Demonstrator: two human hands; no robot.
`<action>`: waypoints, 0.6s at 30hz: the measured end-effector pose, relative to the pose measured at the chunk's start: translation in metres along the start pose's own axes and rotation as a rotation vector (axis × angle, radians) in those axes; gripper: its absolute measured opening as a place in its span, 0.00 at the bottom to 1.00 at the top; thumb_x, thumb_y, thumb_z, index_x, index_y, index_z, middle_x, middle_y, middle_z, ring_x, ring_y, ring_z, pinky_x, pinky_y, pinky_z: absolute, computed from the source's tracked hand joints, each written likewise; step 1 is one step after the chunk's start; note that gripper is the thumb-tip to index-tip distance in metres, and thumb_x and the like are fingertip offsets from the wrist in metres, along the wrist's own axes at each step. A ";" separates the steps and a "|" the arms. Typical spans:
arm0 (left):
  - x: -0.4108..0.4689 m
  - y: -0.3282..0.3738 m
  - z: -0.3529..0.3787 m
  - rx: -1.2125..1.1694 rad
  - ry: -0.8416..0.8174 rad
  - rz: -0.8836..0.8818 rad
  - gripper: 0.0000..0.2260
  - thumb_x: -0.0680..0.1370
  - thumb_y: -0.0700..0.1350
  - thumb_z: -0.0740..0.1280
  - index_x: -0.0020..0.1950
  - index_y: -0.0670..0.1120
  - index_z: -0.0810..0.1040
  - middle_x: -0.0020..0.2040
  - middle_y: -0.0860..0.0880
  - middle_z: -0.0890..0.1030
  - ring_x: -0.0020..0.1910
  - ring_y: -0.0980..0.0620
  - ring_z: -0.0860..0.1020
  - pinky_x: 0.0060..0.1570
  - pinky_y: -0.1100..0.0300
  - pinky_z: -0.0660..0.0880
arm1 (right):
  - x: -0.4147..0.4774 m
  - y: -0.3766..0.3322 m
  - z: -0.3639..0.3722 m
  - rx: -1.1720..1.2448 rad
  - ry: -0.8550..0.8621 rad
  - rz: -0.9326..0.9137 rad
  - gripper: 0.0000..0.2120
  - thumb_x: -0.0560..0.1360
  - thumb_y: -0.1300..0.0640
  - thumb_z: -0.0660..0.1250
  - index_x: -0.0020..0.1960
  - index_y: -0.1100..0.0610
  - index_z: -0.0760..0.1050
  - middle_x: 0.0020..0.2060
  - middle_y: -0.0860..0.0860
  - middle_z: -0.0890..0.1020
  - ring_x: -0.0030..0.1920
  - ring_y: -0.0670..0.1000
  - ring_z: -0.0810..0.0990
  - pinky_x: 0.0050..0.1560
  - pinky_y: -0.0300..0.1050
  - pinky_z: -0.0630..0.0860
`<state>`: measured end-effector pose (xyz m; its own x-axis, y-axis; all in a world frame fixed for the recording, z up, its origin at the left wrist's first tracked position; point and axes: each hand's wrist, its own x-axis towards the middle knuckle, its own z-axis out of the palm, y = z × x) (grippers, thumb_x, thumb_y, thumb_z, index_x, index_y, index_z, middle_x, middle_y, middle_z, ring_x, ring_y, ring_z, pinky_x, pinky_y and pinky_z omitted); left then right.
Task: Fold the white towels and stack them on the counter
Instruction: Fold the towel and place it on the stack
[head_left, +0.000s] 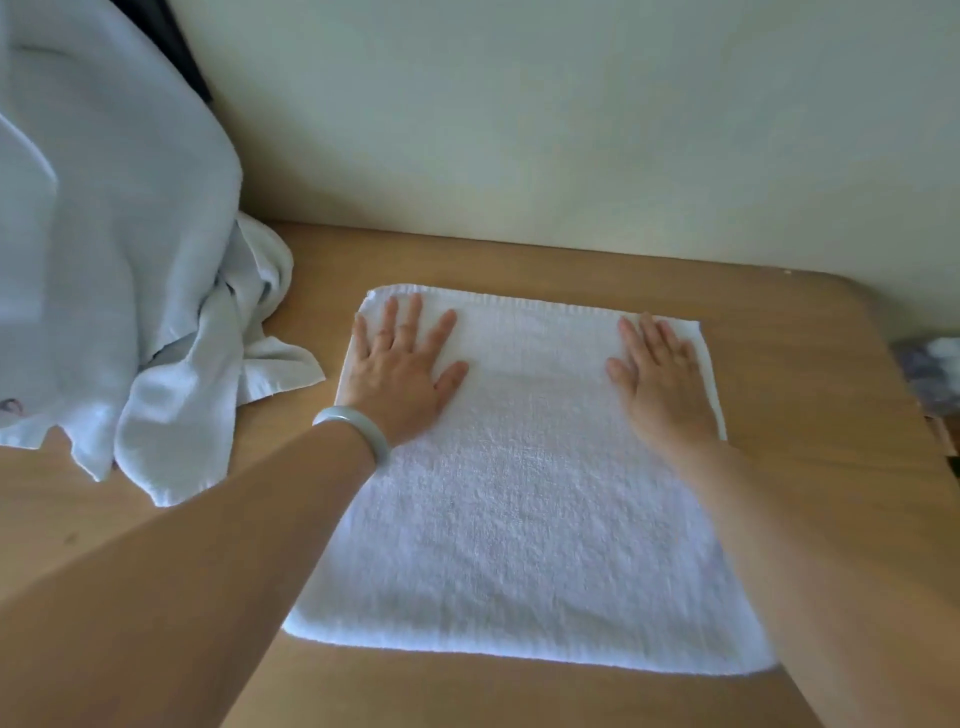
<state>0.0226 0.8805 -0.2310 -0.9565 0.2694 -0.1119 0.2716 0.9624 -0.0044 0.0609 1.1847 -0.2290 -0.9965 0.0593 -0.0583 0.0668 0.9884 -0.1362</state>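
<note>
A white towel (524, 499) lies flat on the wooden counter (810, 395), spread as a rough square. My left hand (402, 364) presses flat on its far left corner, fingers straight and spread; a pale bangle sits on that wrist. Near the far right corner my right hand (660, 374) lies flat on the towel with its fingers straight and close together. A heap of unfolded white towels (130, 291) is piled at the left, rising against the wall and spilling onto the counter.
A pale wall (571, 130) runs along the counter's back edge. At the right edge of the view sits a small blurred grey and white object (930, 369). Bare wood shows in front of the towel and to its right.
</note>
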 end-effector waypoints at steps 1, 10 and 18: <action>-0.002 0.000 0.001 -0.016 0.002 -0.029 0.32 0.78 0.67 0.35 0.79 0.57 0.38 0.80 0.46 0.39 0.78 0.43 0.37 0.75 0.37 0.41 | 0.000 0.018 -0.003 -0.001 -0.009 0.063 0.36 0.77 0.34 0.32 0.79 0.51 0.43 0.79 0.50 0.44 0.78 0.50 0.40 0.77 0.53 0.40; -0.048 0.041 -0.011 -0.129 0.063 0.085 0.30 0.80 0.65 0.38 0.80 0.56 0.40 0.80 0.49 0.39 0.78 0.45 0.36 0.75 0.39 0.39 | -0.055 -0.074 -0.002 -0.023 0.056 -0.099 0.33 0.80 0.39 0.37 0.79 0.56 0.49 0.78 0.54 0.49 0.78 0.56 0.45 0.76 0.60 0.42; -0.096 0.001 -0.001 -0.208 0.062 -0.239 0.31 0.81 0.62 0.37 0.81 0.50 0.45 0.81 0.43 0.44 0.79 0.45 0.43 0.77 0.43 0.43 | -0.113 0.016 -0.009 0.018 0.011 0.538 0.35 0.81 0.40 0.41 0.78 0.63 0.43 0.78 0.59 0.48 0.78 0.56 0.45 0.76 0.57 0.43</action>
<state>0.1141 0.8553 -0.2192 -0.9970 0.0307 -0.0712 0.0174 0.9834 0.1805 0.1739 1.1946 -0.2160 -0.8219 0.5581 -0.1142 0.5686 0.8156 -0.1072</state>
